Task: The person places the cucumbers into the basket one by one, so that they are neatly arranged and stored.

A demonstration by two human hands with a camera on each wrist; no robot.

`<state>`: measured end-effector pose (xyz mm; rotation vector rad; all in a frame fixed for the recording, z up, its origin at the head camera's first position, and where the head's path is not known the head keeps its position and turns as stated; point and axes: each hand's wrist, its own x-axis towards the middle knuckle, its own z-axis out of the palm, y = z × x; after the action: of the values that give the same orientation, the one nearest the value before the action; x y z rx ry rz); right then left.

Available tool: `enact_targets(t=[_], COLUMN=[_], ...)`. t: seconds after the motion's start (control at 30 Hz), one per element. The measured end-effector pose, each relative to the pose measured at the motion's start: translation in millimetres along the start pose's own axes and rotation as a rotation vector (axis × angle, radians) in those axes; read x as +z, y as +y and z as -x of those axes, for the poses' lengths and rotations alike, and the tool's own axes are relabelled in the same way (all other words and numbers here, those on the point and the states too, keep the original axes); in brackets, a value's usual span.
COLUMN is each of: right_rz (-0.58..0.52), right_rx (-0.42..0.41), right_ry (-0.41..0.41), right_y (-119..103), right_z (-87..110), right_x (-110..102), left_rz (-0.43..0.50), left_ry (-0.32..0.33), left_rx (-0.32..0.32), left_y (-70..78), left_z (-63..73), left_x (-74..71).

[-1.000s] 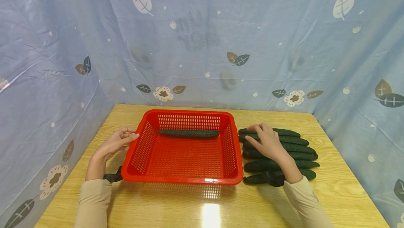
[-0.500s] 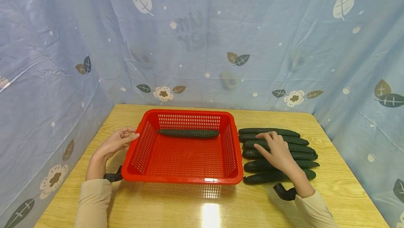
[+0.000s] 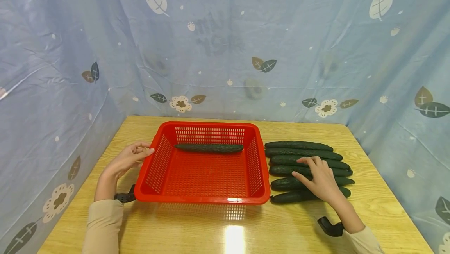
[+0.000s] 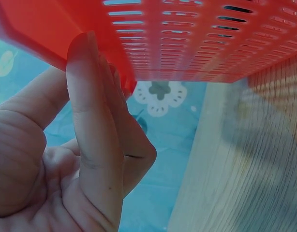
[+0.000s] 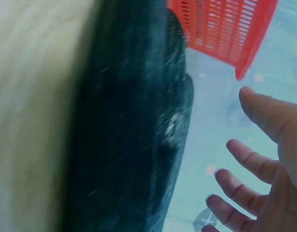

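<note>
A red plastic basket (image 3: 211, 200) with slotted walls stands on the table, one dark green cucumber (image 3: 209, 148) lying along its far wall. At the basket's left rim my left hand (image 3: 127, 159) pinches the edge; the left wrist view shows a finger against the rim's underside. Several more cucumbers (image 3: 299, 145) lie side by side to the right of the basket. Over the nearer ones is my right hand (image 3: 320, 179), fingers spread and slightly bent, holding nothing. In the right wrist view its fingers (image 5: 252, 162) are apart from the cucumbers (image 5: 134, 121).
The light wooden table (image 3: 183, 230) ends at a blue patterned curtain (image 3: 211, 50) at the back and sides. Black wrist straps or mounts show below both hands. A bright reflection lies near the table's front.
My right hand has moved back toward the front and right, from over the far cucumbers to the nearer ones. The left hand, basket and cucumbers have stayed put.
</note>
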<state>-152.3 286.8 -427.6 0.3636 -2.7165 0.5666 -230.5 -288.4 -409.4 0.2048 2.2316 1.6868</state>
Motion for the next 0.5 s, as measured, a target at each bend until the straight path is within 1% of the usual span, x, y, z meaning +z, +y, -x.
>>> enact_targets(t=[0.13, 0.37, 0.5], right_rz=[0.0, 0.002, 0.01], right_rx=[0.022, 0.018, 0.047], right_ry=[-0.034, -0.009, -0.037], right_y=[8, 17, 21], right_z=[11.8, 30.0, 39.7], right_x=[0, 0, -2], left_rz=[-0.005, -0.015, -0.029], left_ry=[-0.01, -0.001, 0.008], left_rx=[0.008, 0.004, -0.006], left_y=[-0.2, -2.3, -2.4], left_z=[-0.9, -2.2, -1.6], left_x=[-0.2, -0.6, -0.6])
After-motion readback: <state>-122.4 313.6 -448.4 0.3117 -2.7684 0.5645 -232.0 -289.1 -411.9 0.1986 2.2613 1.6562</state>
